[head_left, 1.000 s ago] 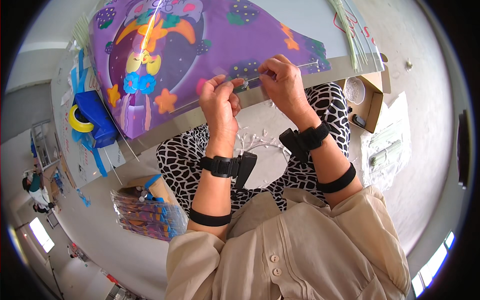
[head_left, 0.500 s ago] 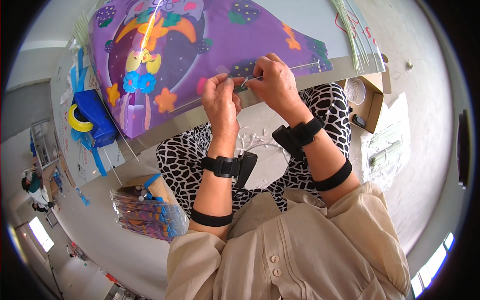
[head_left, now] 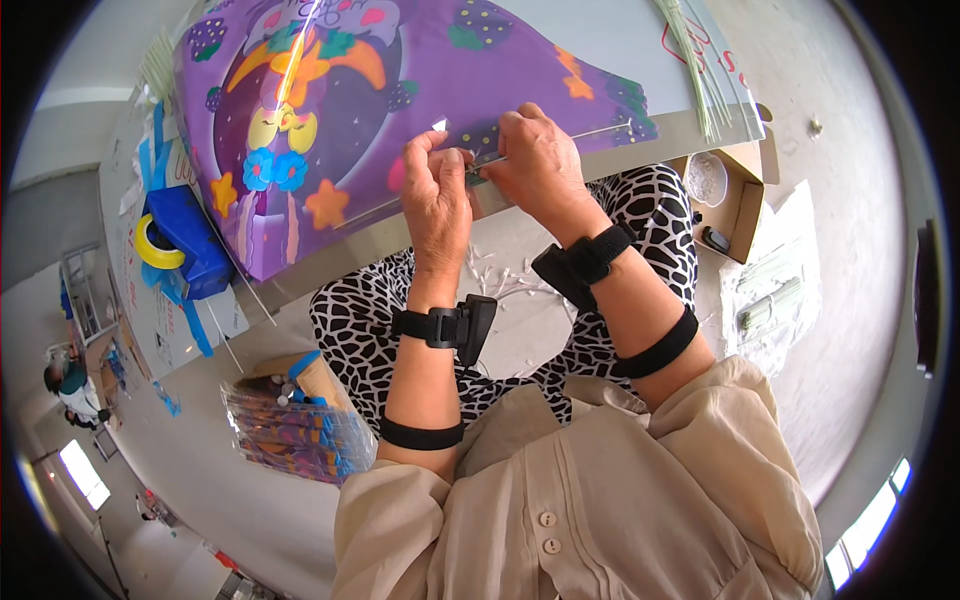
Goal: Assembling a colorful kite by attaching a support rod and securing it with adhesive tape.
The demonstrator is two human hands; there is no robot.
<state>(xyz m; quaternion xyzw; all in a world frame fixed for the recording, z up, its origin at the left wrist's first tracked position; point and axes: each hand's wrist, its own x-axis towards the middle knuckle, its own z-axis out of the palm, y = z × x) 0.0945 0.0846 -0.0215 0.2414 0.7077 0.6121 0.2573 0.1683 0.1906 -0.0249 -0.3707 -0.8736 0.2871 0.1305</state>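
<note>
A glossy purple plastic sheet (head_left: 400,170) printed with cartoon characters, stars and strawberries lies across the board. Along its near edge runs a thin white rod (head_left: 605,131). My right hand (head_left: 540,165) is closed, fingers and thumb pinched on the rod at that edge. Just left of it, my left hand (head_left: 437,205) rests at the edge with index finger and thumb apart; its other fingers are partly hidden. Beside its index fingertip glints a small clear piece (head_left: 440,124), perhaps tape; I cannot tell whether it touches the finger.
On the left stands a blue tape dispenser (head_left: 200,240) with a yellow-cored roll. Pale thin rods (head_left: 690,70) lie on the board at the right. Below are an open cardboard box (head_left: 740,205), a bag of rods (head_left: 775,300) and plastic-wrapped printed sheets (head_left: 295,430). White bits lie between my knees.
My left index finger has lifted away from the thumb, and the clear piece beside it now sticks up. My right hand has shifted slightly left, still pinching the rod.
</note>
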